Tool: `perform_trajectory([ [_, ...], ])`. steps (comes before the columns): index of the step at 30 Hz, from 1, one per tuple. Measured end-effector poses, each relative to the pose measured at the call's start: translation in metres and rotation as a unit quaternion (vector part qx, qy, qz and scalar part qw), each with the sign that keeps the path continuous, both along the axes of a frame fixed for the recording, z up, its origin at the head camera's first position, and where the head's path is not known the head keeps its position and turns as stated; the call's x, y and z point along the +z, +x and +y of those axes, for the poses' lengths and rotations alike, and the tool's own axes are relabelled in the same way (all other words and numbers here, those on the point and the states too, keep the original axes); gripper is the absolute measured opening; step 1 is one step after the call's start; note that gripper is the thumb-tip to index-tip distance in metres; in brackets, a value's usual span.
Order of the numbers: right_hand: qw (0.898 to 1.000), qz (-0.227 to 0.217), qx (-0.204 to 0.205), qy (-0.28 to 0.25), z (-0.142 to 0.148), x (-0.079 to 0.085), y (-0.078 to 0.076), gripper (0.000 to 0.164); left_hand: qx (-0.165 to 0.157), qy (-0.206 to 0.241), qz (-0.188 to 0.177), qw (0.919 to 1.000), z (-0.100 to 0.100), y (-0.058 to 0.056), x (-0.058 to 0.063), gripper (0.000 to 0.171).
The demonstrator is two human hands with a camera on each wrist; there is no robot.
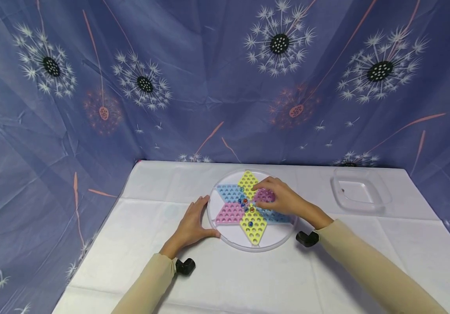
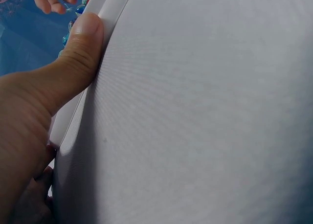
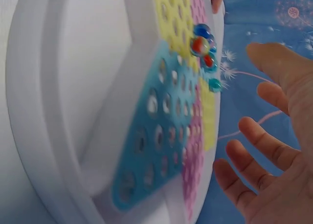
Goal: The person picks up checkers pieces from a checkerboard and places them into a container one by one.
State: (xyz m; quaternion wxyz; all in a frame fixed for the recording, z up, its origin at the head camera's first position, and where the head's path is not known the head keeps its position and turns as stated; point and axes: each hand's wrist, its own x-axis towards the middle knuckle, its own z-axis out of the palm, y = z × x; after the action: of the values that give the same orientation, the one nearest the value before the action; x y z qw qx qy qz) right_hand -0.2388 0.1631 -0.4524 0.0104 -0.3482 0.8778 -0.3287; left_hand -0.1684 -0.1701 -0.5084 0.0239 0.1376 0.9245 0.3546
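A round white Chinese checkers board (image 1: pixel 230 236) with a yellow, pink and blue star of holes lies on the table. Several glass marbles (image 1: pixel 244 201) cluster near the star's middle, and a blue marble (image 1: pixel 250 224) sits apart in the near yellow point. At the board's left rim is my left hand (image 1: pixel 190 224), thumb and fingers spread along the edge; the left wrist view shows the thumb (image 2: pixel 80 50) against the rim. My right hand (image 1: pixel 281 197) hovers over the board's right side, just right of the cluster. Its fingers (image 3: pixel 266 141) are loosely bent, nothing between them.
A clear plastic container (image 1: pixel 360 205) stands at the back right of the white-covered table (image 1: pixel 123 244), with a small dark speck in it. A blue dandelion-print cloth (image 1: pixel 209 78) hangs behind the table and along its left side.
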Motion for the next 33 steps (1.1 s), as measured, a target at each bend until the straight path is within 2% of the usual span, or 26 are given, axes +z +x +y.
perform_trajectory([
  [8, 1.0, -0.018, 0.012, 0.003, -0.007, -0.012, 0.001, 0.043, -0.011, 0.003, 0.012, 0.9999, 0.001, -0.002, 0.001, 0.127],
  [14, 1.0, -0.016, 0.021, 0.006, -0.009, -0.018, 0.001, 0.033, -0.015, 0.0, 0.021, 0.9997, 0.0, -0.003, 0.002, 0.127],
  [21, 0.999, -0.029, 0.02, 0.024, -0.014, -0.017, 0.004, 0.021, -0.009, -0.008, -0.004, 0.9999, -0.002, -0.005, 0.0, 0.129],
  [33, 0.999, -0.011, 0.008, 0.039, -0.017, -0.021, 0.006, 0.012, -0.013, -0.015, -0.002, 0.9998, -0.002, -0.005, -0.002, 0.129],
])
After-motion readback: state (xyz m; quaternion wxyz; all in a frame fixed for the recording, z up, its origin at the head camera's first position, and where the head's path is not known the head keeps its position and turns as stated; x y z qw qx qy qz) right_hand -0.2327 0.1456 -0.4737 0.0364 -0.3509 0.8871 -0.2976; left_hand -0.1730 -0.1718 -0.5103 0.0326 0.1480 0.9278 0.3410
